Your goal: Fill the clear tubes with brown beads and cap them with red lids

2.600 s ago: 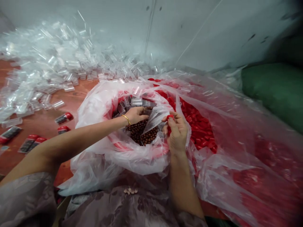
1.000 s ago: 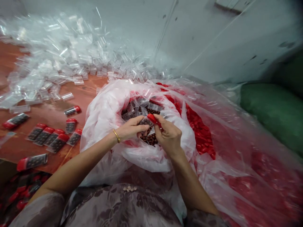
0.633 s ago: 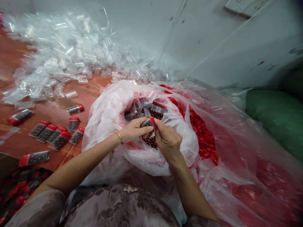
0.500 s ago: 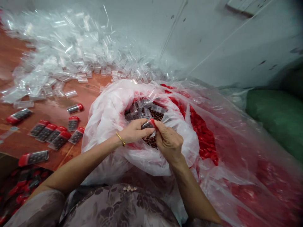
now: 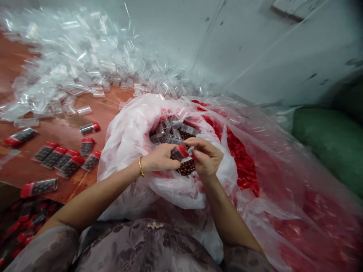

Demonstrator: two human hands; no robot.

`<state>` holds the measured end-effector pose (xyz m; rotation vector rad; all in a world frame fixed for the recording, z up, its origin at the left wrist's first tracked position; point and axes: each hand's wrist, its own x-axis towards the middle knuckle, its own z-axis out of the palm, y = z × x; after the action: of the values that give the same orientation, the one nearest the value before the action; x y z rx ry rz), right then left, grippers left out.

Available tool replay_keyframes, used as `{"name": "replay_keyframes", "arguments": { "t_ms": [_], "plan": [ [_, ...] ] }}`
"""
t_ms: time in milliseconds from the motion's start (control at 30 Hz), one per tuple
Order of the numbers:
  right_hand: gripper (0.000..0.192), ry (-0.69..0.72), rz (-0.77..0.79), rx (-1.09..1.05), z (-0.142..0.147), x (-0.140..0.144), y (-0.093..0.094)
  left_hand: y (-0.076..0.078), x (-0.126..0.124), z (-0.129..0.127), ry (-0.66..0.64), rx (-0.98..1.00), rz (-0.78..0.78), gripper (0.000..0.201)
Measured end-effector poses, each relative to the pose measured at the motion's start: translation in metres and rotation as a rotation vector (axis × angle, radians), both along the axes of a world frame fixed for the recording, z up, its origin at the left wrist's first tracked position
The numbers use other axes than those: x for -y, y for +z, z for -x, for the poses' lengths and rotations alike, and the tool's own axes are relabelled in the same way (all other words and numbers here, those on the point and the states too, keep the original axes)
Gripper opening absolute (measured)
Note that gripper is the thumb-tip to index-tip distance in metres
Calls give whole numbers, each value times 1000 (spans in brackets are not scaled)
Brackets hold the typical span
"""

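Observation:
My left hand (image 5: 160,156), with a gold bracelet at the wrist, grips a clear plastic tube (image 5: 178,153) of dark balls with a red cap. Beside the cap, my right hand (image 5: 208,155) pinches a small whitish piece (image 5: 191,149), too small to name. Both hands are over the opening of a white plastic bag (image 5: 119,151). Inside the bag are brown balls (image 5: 187,169) and several empty clear tubes (image 5: 176,135).
Filled red-capped tubes (image 5: 70,166) lie on the reddish-brown table (image 5: 69,130) at left, with more below its edge. A heap of clear tubes (image 5: 85,68) spreads along the wall. Red caps (image 5: 244,166) fill a clear bag at right, near a green sack (image 5: 326,136).
My right hand has shifted slightly right, off the cap, and a whitish piece now shows at its fingertips. The tube in my left hand has turned, showing its red cap more.

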<state>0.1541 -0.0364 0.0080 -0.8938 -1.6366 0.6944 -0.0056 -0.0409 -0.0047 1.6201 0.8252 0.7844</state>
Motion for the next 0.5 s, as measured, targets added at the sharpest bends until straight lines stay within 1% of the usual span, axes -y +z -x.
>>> {"name": "replay_keyframes", "arguments": {
  "t_ms": [33, 100, 133, 200, 267, 333, 400, 500],
  "plan": [
    [23, -18, 67, -57, 5, -4, 0, 3, 1, 0, 0, -80, -16, 15],
    [39, -28, 229, -101, 17, -11, 2, 8, 3, 1, -15, -193, -42, 24],
    [49, 1, 312, -82, 22, -14, 2, 9, 4, 0, -16, -225, -57, 29],
    [66, 112, 433, 22, 27, -18, 3, 8, 6, -2, 1, -271, -98, 34],
    [74, 213, 502, 152, 27, -19, 0, 5, 7, -4, 36, -331, -163, 30],
    [73, 270, 526, 248, 23, -19, -4, 1, 9, -5, 62, -411, -249, 23],
    [71, 305, 509, 308, 19, -19, -9, -2, 11, -6, 68, -470, -324, 19],
    [71, 327, 388, 374, 19, -16, -10, -3, 12, -5, 62, -496, -373, 20]
  ]
}}
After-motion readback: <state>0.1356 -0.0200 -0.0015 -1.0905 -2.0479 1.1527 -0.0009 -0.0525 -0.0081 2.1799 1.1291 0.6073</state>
